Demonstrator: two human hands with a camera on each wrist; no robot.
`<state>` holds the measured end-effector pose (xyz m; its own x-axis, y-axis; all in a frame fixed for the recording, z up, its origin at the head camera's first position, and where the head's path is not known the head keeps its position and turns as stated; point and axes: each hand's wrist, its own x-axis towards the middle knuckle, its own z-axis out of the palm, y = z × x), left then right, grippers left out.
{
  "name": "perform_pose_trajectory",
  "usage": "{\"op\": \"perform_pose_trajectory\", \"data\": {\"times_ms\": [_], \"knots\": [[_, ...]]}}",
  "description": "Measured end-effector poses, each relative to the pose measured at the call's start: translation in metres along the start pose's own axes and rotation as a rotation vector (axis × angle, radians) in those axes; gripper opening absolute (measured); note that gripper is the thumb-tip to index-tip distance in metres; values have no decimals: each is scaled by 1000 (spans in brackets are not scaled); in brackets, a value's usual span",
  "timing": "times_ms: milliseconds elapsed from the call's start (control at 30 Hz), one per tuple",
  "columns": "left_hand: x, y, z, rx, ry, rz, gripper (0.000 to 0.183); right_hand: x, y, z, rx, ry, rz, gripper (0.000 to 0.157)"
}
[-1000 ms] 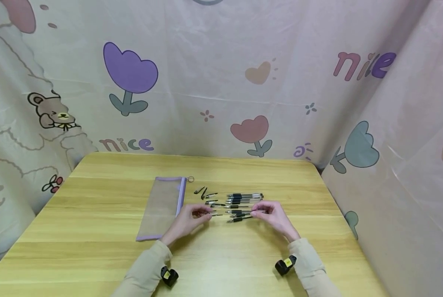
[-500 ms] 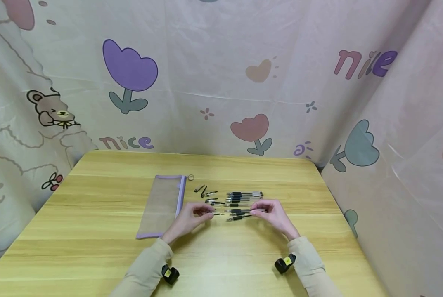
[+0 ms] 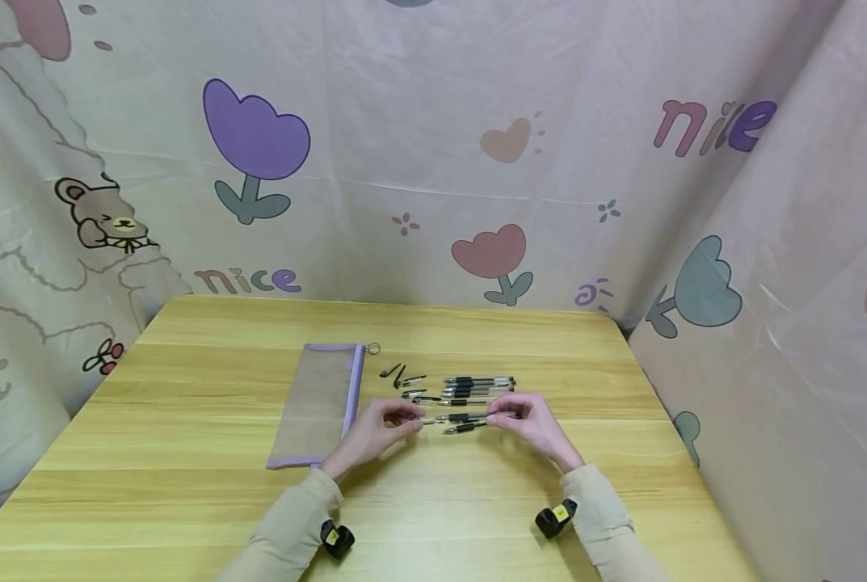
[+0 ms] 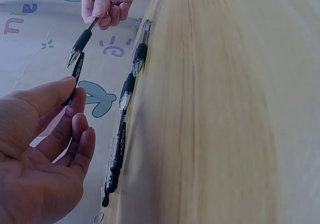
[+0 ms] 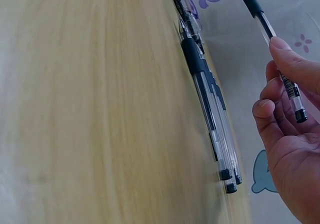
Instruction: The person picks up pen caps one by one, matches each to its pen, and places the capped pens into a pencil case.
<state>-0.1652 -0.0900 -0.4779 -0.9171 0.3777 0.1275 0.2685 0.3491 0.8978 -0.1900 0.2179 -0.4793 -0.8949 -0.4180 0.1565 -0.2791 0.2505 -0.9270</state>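
Note:
My left hand point(image 3: 373, 435) pinches a black pen cap point(image 4: 77, 71) between thumb and fingers, above the table. Facing it, my right hand point(image 3: 533, 424) grips an uncapped gel pen point(image 5: 251, 3) with a clear barrel and black rubber grip. The pen's tip points at the cap; in the left wrist view tip and cap appear very close, and I cannot tell if they touch. Several more gel pens point(image 3: 477, 380) lie in a row beyond the right hand. Loose clear-and-black caps point(image 3: 414, 381) are scattered beyond the left hand.
A see-through zip pouch point(image 3: 309, 412) with purple edging lies flat to the left, its ring by the far corner. The wooden table point(image 3: 433, 509) meets a printed curtain point(image 3: 375, 162) at the back and sides.
Both hands have stayed near the same spot. The left hand has shifted slightly right with the cap, and the held pen slightly left, so the gap between them has narrowed.

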Motion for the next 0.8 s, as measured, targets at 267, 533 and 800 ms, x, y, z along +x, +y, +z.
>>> {"op": "perform_pose_trajectory", "data": {"times_ms": [267,533,800], "knots": [[0,0,1,4,4,-11,24,0,0,1,-12,7,9,21],[-1,0,0,-5,5,7,25,-1,1,0,-17,12,34,22],[0,0,2,-14,1,-1,26,-1,0,0,-22,17,3,21]]}}
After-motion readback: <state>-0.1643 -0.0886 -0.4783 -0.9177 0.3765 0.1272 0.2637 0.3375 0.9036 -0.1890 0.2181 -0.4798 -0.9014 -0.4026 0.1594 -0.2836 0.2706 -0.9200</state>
